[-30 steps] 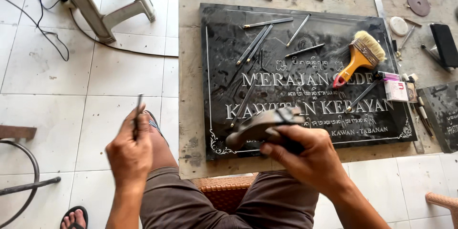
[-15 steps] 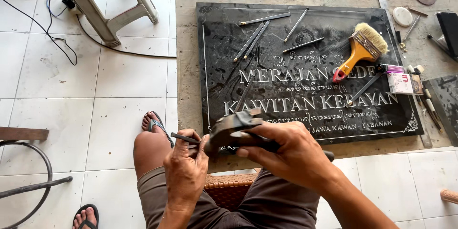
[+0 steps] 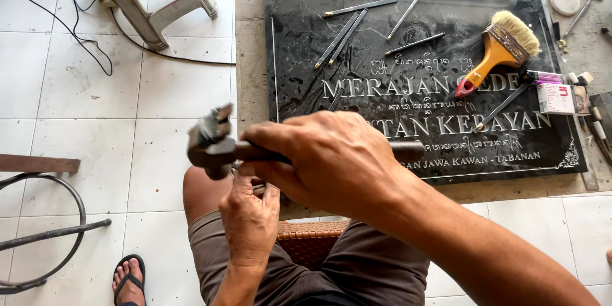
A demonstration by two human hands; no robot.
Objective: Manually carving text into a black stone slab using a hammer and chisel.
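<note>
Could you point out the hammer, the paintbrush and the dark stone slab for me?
hammer (image 3: 210, 143), head view, on its metal head left of the right hand.
paintbrush (image 3: 491, 57), head view, on its orange handle.
dark stone slab (image 3: 299, 44), head view, on a bare upper-left part.

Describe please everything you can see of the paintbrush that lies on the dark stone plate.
The paintbrush is wide and flat, with an orange handle that looks like plastic or painted wood, a red tip, a dark band and pale, bushy bristles. It lies flat on the black engraved stone slab, near its upper right part, set slantwise: bristles toward the upper right, handle tip toward the lower left, over the carved letters. No hand touches it. A thin metal rod lies just below it; whether they touch is unclear.
</note>
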